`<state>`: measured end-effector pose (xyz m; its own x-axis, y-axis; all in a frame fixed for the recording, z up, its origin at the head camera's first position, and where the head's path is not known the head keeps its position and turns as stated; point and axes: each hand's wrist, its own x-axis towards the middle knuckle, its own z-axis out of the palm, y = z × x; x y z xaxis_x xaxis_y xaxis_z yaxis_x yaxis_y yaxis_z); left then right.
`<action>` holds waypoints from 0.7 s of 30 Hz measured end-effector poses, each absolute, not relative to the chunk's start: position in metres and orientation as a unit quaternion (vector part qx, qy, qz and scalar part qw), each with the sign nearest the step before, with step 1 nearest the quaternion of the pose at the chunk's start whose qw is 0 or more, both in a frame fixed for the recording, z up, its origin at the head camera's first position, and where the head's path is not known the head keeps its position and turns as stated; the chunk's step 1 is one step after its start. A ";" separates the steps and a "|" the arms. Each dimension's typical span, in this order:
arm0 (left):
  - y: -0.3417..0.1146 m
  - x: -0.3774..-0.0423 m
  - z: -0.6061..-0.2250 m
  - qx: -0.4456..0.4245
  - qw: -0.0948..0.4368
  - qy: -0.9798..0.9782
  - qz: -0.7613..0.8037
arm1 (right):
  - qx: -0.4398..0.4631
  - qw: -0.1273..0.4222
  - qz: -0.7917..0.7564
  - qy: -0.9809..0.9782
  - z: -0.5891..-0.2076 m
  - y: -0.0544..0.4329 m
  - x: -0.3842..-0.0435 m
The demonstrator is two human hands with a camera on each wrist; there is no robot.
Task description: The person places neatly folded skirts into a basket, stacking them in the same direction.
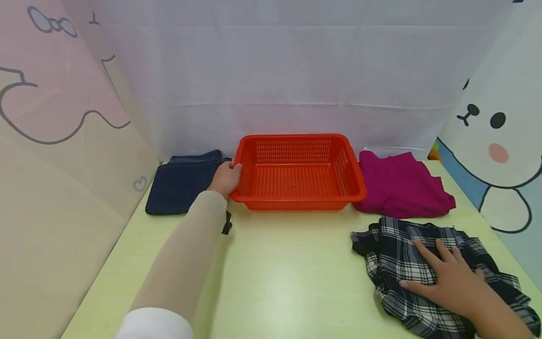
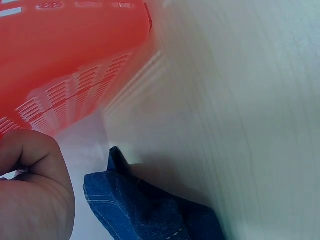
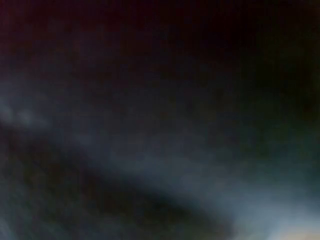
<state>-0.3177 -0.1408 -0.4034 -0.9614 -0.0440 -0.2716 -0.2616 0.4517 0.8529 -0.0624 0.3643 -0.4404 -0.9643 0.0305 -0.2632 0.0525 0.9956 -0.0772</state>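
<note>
Basket [image 1: 292, 199] of slotted red plastic sits at the far middle of the pale table [image 1: 275, 273], between folded denim jeans [image 1: 178, 188] on the left and a magenta garment [image 1: 402, 186] on the right. The left hand [image 1: 227, 178] grips the basket's left rim, its fingers curled at the edge. The right hand [image 1: 455, 285] lies spread on a rumpled plaid shirt [image 1: 391, 270] at the near right, fingers fairly straight, with no hold on the cloth that the head view shows; the right wrist view is too dark and blurred to add anything.

With only one side of the basket held, a pull could swing it askew or tip it. Its right corner overlaps the magenta garment in view, so it might drag that folded cloth. If the right hand pressed and slid, the loose shirt would probably bunch further.
</note>
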 end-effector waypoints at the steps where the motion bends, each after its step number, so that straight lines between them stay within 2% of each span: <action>1: -0.141 -0.317 -0.403 -0.090 0.106 0.846 0.515 | 0.021 0.133 -0.042 0.990 -0.440 0.362 -0.062; 21: -0.141 -0.314 -0.401 -0.097 0.106 0.843 0.519 | 0.019 0.137 -0.056 0.989 -0.431 0.316 -0.066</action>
<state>-0.3142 -0.1414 -0.4008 -0.9587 -0.0526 -0.2796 -0.2733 0.4436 0.8535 -0.0664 0.3157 -0.4314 -0.9616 0.0223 -0.2737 0.0529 0.9931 -0.1049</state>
